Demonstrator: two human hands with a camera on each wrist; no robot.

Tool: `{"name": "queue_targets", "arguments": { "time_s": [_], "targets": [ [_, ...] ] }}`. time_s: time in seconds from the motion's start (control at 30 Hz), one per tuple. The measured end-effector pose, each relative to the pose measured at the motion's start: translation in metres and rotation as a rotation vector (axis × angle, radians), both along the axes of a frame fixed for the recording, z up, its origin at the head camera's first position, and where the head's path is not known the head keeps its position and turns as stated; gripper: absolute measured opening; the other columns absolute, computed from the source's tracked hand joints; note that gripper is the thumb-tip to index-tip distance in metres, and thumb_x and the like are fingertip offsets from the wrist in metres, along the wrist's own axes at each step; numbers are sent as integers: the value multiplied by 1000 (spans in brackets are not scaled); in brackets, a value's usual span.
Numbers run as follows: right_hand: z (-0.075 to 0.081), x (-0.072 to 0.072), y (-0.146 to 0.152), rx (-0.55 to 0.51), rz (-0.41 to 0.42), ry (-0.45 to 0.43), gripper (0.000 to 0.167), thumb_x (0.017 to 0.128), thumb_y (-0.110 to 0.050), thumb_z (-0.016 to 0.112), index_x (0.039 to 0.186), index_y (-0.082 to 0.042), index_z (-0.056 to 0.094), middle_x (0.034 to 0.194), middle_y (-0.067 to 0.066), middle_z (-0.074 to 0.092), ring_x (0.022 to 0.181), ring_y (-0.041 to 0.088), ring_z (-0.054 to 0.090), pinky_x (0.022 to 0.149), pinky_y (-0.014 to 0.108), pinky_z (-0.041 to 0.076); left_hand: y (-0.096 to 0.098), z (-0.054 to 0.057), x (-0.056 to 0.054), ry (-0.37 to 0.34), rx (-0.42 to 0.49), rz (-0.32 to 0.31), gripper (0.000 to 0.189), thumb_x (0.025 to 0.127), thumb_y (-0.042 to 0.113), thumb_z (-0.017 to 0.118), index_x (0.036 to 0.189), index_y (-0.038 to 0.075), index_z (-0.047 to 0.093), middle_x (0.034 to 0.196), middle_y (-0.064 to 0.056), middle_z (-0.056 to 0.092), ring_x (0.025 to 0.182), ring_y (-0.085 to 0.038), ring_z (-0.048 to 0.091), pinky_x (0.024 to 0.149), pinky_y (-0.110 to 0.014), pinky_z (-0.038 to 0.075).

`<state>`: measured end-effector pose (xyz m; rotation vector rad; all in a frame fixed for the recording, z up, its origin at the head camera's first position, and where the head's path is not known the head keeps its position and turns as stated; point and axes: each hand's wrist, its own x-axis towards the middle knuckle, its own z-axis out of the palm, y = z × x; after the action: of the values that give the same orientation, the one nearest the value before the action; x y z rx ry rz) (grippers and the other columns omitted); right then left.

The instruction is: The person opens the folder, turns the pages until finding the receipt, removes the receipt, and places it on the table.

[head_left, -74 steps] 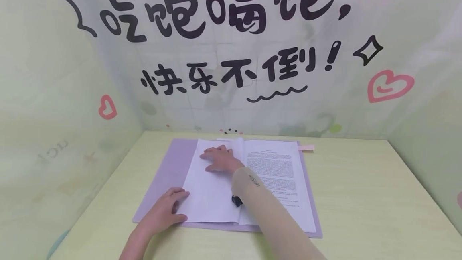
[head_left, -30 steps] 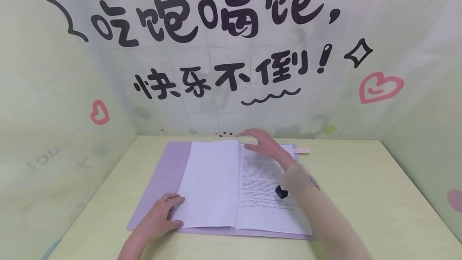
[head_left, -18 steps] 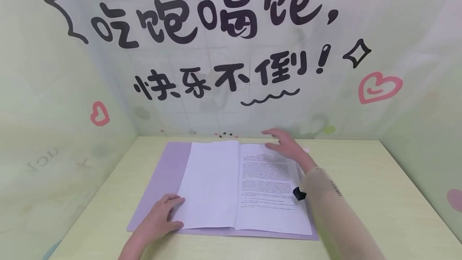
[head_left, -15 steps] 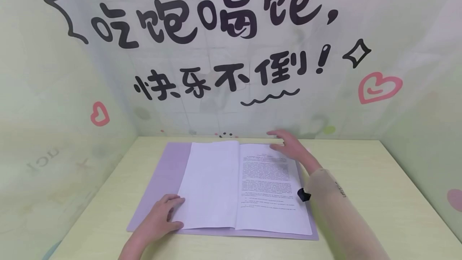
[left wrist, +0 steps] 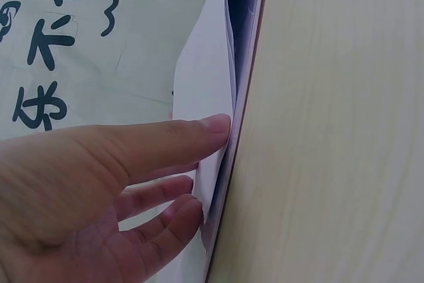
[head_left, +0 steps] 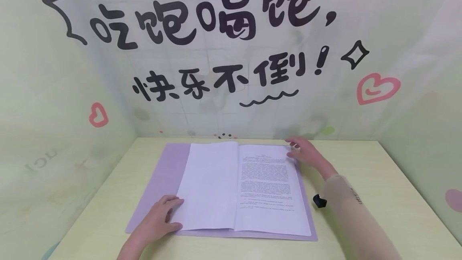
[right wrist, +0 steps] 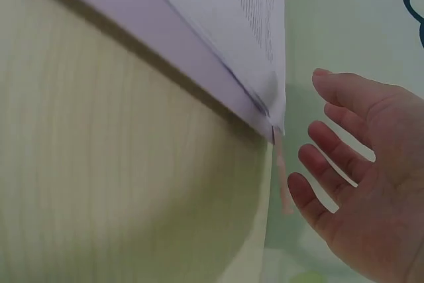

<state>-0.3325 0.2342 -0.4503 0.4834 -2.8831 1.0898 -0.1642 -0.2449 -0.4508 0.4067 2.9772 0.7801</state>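
Observation:
A purple folder (head_left: 159, 179) lies spread on the table, with a blank white page (head_left: 211, 183) on its left and a printed page (head_left: 267, 216) on its right. My left hand (head_left: 157, 218) rests at the lower left corner of the blank page; in the left wrist view its thumb (left wrist: 215, 124) touches the sheet near the edge. At the far right corner of the printed page is my right hand (head_left: 306, 155), fingers loosely bent and holding nothing. In the right wrist view, a pink tab (right wrist: 281, 173) sticks out from that corner, just beside the fingertips.
The pale wood-grain table (head_left: 375, 196) extends on both sides of the folder. A printed cloth backdrop (head_left: 202, 119) rises behind the table's far edge and along both sides. A small black object (head_left: 319, 201) shows at the right sleeve (head_left: 353, 212).
My right hand has moved off the blank page, rightward across the top of the printed page to its far right corner. My left hand has stayed at the blank page's near corner.

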Motion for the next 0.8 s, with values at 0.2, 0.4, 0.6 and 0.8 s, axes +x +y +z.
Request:
{"name": "queue_targets", "arguments": {
  "time_s": [0.2,0.4,0.6,0.8],
  "targets": [
    [-4,3,11,77,1,-50,58,88,-14,71,139,3,50,124,27,57,115,42,54,100,58,43,-1,-2,-1,-6,-7,-2,66,67,21,88,126,3,64,132,-15,57,116,-32,59,102,-53,47],
    [-7,3,12,158,-36,-114,59,90,-23,70,142,-4,49,128,23,58,121,41,52,101,67,33,-1,0,-3,-13,-9,-8,66,68,21,88,126,4,64,132,-13,57,113,-26,59,101,-51,48],
    [-9,5,12,188,-22,-142,65,87,-28,74,143,-6,49,134,25,53,126,45,46,99,68,32,0,2,-3,-22,-5,-1,65,67,20,88,125,4,64,131,-12,57,112,-24,58,101,-50,48],
    [-10,6,13,207,-20,-162,68,86,-30,75,144,-8,48,141,27,46,130,47,38,100,66,31,0,1,-2,0,-18,-1,64,67,20,88,124,5,65,129,-10,58,105,-18,57,97,-44,50]
  ]
}}
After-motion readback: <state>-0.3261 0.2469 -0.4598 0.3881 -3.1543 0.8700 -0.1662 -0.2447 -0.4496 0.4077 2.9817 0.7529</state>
